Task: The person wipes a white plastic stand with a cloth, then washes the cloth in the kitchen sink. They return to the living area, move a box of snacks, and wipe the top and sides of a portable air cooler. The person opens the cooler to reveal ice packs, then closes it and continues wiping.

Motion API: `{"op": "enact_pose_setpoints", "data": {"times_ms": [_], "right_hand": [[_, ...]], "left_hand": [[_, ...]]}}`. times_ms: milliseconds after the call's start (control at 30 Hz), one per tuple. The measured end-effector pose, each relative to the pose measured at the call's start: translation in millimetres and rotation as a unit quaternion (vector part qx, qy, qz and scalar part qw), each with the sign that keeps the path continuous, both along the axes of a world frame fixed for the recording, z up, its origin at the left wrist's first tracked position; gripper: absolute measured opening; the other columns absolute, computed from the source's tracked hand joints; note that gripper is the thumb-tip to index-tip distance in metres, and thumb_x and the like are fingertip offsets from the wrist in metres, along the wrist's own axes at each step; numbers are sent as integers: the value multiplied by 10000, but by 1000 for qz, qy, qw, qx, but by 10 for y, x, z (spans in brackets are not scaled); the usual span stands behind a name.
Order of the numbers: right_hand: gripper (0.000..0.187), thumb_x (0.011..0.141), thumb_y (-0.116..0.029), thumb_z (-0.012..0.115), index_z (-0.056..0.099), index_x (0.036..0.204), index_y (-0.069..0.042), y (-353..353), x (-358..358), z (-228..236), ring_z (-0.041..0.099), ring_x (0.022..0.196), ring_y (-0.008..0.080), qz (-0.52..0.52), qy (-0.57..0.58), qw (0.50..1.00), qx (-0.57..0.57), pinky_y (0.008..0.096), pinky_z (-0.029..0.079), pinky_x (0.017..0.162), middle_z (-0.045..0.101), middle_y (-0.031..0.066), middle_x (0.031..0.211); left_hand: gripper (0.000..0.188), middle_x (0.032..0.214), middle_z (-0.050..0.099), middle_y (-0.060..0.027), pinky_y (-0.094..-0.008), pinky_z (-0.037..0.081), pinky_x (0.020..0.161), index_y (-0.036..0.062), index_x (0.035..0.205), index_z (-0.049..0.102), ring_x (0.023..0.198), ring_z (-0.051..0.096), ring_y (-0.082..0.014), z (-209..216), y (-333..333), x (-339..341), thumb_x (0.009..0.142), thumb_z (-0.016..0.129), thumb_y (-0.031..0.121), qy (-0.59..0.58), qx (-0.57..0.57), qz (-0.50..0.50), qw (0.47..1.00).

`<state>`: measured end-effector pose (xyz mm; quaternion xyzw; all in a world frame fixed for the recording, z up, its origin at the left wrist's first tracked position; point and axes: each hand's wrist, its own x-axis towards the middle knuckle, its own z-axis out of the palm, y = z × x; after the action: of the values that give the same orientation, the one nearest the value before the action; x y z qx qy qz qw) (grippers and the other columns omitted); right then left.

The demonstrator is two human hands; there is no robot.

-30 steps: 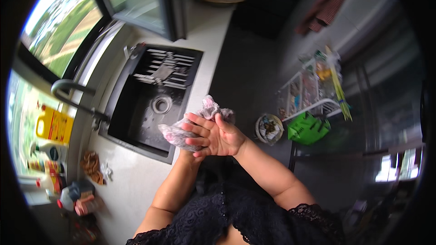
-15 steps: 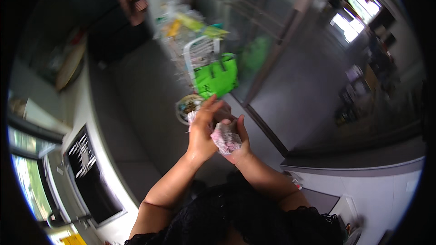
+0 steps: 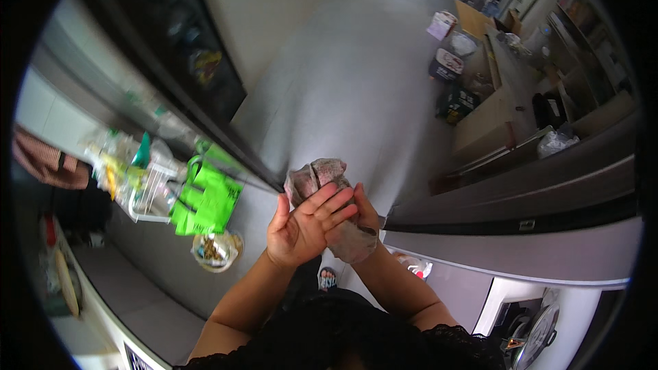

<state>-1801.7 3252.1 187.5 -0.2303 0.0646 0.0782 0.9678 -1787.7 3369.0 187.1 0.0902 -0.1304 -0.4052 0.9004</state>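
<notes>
A crumpled grey-pink cloth (image 3: pixel 354 241) is in my right hand (image 3: pixel 368 210), whose thumb side shows while its other fingers are hidden beneath the fabric. One end of the cloth spreads out beyond my fingers, and the other hangs over near my right wrist. My left hand (image 3: pixel 300 231) lies palm up beside it, thumb stretched out to the left. Its straight fingers rest against the cloth without wrapping round it. Both forearms reach in from the lower edge.
At left, a bright green bag (image 3: pixel 211 195) hangs by a white rack (image 3: pixel 149 195) above a bin of scraps (image 3: pixel 217 252). A dark sliding door frame (image 3: pixel 240 154) stands ahead. Boxes (image 3: pixel 447 65) and a wooden cabinet (image 3: pixel 490 120) line the right. A pot lid (image 3: pixel 538 336) is at lower right.
My view has turned right, from the narrow room toward the doorway. My hands have parted from around the cloth; the left has opened palm up, and more of the cloth shows.
</notes>
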Motion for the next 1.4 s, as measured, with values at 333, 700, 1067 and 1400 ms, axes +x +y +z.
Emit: {"op": "enact_pose_setpoints", "data": {"times_ms": [333,700,1067,1400], "right_hand": [[619,870,-517,531,484,1334,-111,-1753,2081,249,340,1319,380,-4,-137,440,-887,608,185,1056,431,167,1388],[437,947,-389,488,637,800,-6,-4431,5289,-28,591,444,176,-114,173,939,-273,252,474,417,625,111,586],[395,861,-224,663,581,1204,-46,-6378,9316,-351,585,1020,192,-208,-18,664,-718,300,491,799,620,105,1144],[482,938,-370,546,490,1262,-17,-8096,12049,-321,553,1040,175,-62,166,939,-294,328,469,851,568,92,1194]], "left_hand": [[526,1307,474,-80,-385,394,1014,144,1356,388,1210,466,-231,-307,-2047,2566,943,447,466,12,-39,1,999],[605,850,533,-49,-269,476,569,52,1155,518,703,553,-141,-208,-4560,5826,917,366,587,67,120,-165,977],[644,1247,496,-163,-465,416,988,25,1253,476,1148,496,-317,138,-5900,9999,870,471,543,-69,11,38,997],[814,1332,442,-150,-492,399,1002,86,1321,436,1205,447,-324,-4,-8014,13400,814,416,722,-33,-32,-144,988]]}}
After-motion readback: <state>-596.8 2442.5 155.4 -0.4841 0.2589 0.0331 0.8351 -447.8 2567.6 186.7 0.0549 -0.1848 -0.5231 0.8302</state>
